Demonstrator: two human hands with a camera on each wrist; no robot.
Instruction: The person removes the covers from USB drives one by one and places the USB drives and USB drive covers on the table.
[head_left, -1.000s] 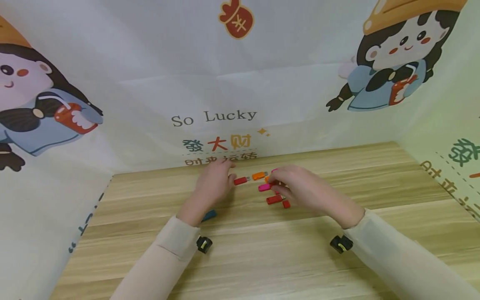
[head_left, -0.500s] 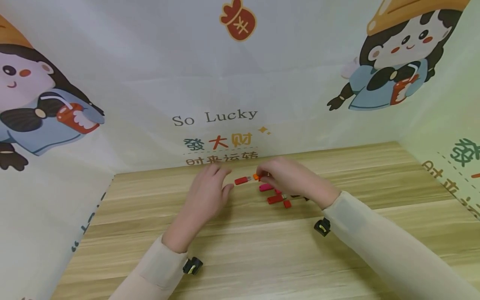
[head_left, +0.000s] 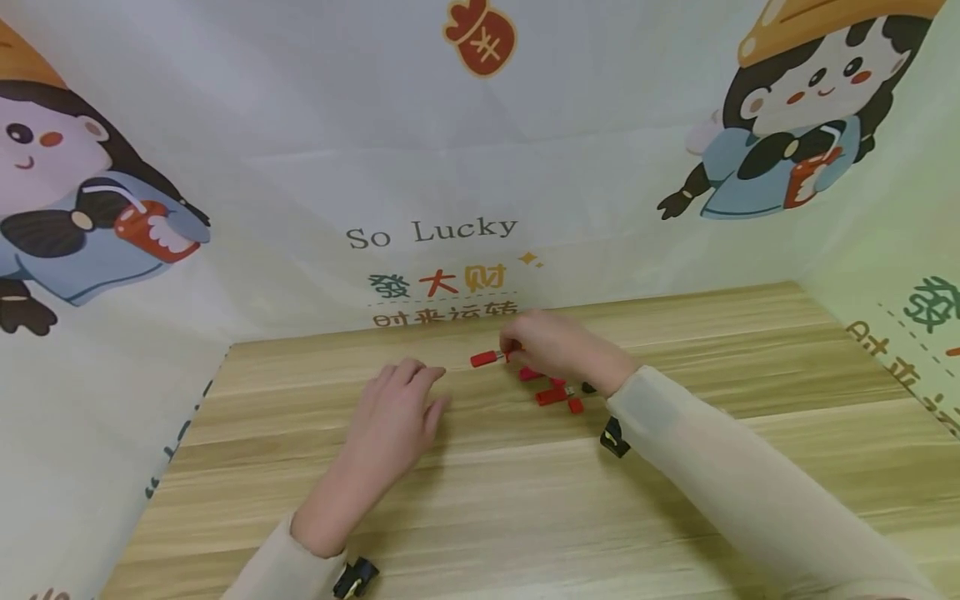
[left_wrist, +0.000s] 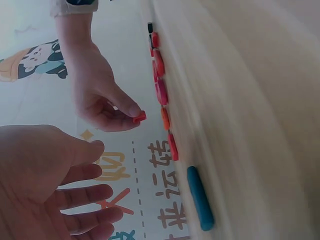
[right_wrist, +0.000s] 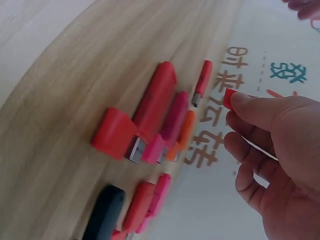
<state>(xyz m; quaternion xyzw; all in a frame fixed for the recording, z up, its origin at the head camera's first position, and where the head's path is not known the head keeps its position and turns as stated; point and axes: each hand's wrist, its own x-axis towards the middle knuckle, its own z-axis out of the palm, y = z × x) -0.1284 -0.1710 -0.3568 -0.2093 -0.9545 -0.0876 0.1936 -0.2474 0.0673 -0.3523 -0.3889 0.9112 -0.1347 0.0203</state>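
My right hand (head_left: pixel 558 343) pinches a small red cap (right_wrist: pixel 228 98) between thumb and fingertips. It hovers over the table by the metal plug of an uncapped red USB stick (head_left: pixel 485 358). In the right wrist view the cap and that stick (right_wrist: pixel 203 77) are apart. My left hand (head_left: pixel 393 417) is held above the table with loosely spread fingers and nothing in them. Near it in the left wrist view lies a blue USB stick (left_wrist: pixel 201 200), hidden in the head view. An orange USB stick (left_wrist: pixel 165 118) lies beyond the red one, mostly covered by my right hand in the head view.
To the right lie a pink USB stick (right_wrist: pixel 175 117), a larger red USB stick (head_left: pixel 553 396) with its plug bare, and a loose red cap (head_left: pixel 575 406). A black stick (right_wrist: pixel 103 215) is beside them. A printed cloth wall (head_left: pixel 420 192) stands behind the wooden table (head_left: pixel 487 517).
My right hand has moved left from the pink stick to the plug end of the red one. My left hand has drawn back toward me and down, now covering the blue stick in the head view.
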